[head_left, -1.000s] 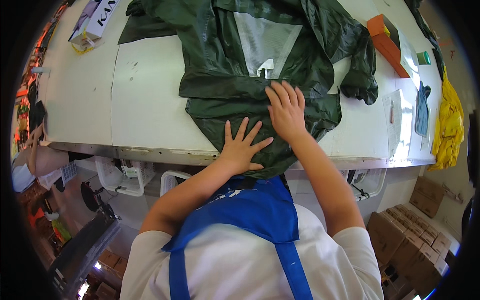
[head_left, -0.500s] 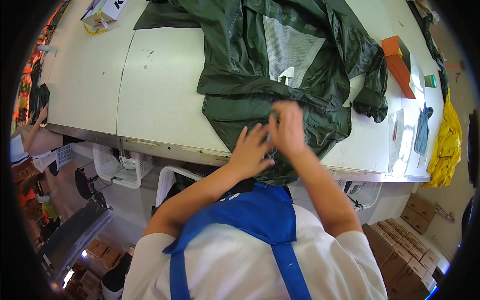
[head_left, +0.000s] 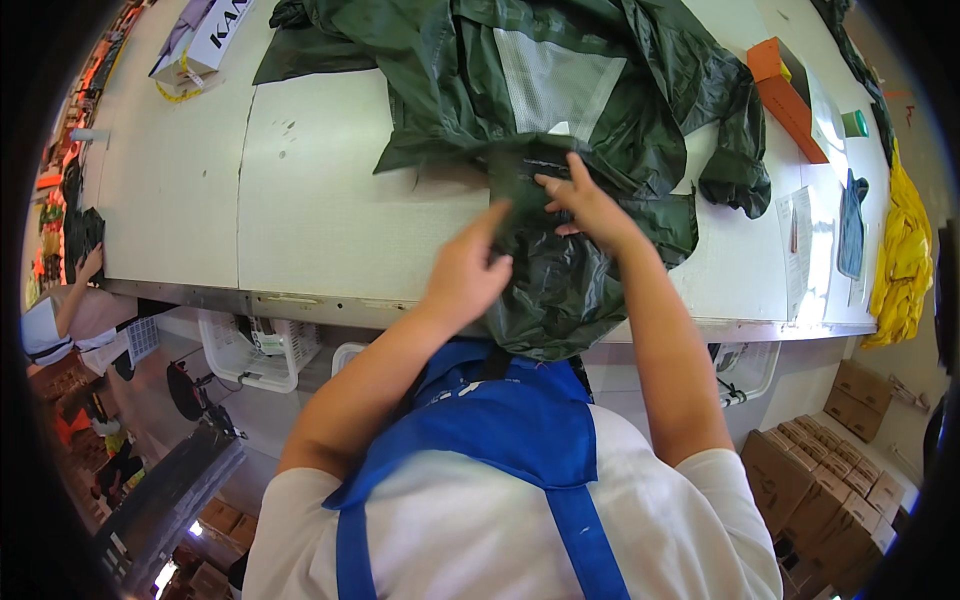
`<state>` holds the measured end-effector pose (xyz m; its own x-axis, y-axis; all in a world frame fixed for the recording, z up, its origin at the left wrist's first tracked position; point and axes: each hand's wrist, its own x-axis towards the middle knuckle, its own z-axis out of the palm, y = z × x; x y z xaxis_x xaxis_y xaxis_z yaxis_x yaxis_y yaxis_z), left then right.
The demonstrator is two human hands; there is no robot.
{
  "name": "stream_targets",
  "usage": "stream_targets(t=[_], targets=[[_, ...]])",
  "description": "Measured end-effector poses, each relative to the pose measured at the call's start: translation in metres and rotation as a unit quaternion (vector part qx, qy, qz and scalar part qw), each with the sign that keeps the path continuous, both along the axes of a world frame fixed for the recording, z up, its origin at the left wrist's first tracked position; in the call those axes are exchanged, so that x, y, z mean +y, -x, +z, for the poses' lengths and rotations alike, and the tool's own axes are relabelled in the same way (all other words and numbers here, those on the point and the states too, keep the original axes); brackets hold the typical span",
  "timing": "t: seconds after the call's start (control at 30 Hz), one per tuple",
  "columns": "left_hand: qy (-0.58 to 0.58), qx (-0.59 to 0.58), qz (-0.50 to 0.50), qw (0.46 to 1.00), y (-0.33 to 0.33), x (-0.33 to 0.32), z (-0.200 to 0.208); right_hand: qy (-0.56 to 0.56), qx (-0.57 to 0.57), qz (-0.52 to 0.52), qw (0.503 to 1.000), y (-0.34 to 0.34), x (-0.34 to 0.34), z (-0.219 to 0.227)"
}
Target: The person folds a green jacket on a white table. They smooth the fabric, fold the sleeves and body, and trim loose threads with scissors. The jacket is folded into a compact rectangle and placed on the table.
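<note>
A dark green, shiny jacket [head_left: 440, 100] with a pale mesh panel [head_left: 555, 85] lies spread on the white table [head_left: 330, 200]. Its lower part is bunched and folded inward, hanging over the near edge. My right hand [head_left: 595, 208] rests on this folded part, fingers spread apart. Beside the fold's left edge is my left hand [head_left: 465, 268], its thumb apart from the other fingers. Motion blurs those fingers and the cloth near them, so whether they grip the edge is unclear. A small white tag [head_left: 558, 129] shows at the bottom of the mesh.
An orange box [head_left: 785, 95], a sheet of paper [head_left: 797, 240] and yellow cloth [head_left: 900, 250] lie to the right. A white box [head_left: 205, 45] stands at the far left. White baskets [head_left: 265, 350] sit below the table edge. Another person's hand [head_left: 90, 263] is at the left.
The jacket's lower left part has been folded inward to the right, baring table there. My left hand has moved left and up; my right hand has shifted slightly right, its fingers now spread.
</note>
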<state>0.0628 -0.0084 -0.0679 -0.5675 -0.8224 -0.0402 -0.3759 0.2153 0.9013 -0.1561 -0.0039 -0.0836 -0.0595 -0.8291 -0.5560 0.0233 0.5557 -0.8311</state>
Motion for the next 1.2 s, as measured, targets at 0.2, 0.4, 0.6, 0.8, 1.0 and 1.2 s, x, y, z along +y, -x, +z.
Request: stream_targets(t=[0.2,0.4,0.6,0.8,1.0,1.2], targets=[[0.016,-0.214,-0.190,0.958,0.067,0.001,-0.041,-0.026,0.029,-0.007,0.999,0.052,-0.013,-0.007],[0.237,-0.229,-0.262,0.907,0.064,-0.032,-0.031,0.153,0.547,-0.245,0.786,0.035,0.102,-0.003],[0.275,-0.235,-0.289,0.887,0.059,-0.038,-0.065,0.030,0.043,-0.486,0.872,0.056,0.150,-0.016],[0.316,-0.247,-0.282,0.871,0.061,-0.039,-0.072,0.271,0.366,0.035,0.890,0.024,0.107,0.032],[0.251,-0.087,-0.268,0.926,0.050,-0.055,-0.067,0.241,0.461,0.317,0.793,0.016,0.077,0.007],[-0.281,0.179,-0.004,0.943,0.046,-0.040,-0.039,0.160,0.567,0.181,0.787,-0.005,0.080,-0.022]])
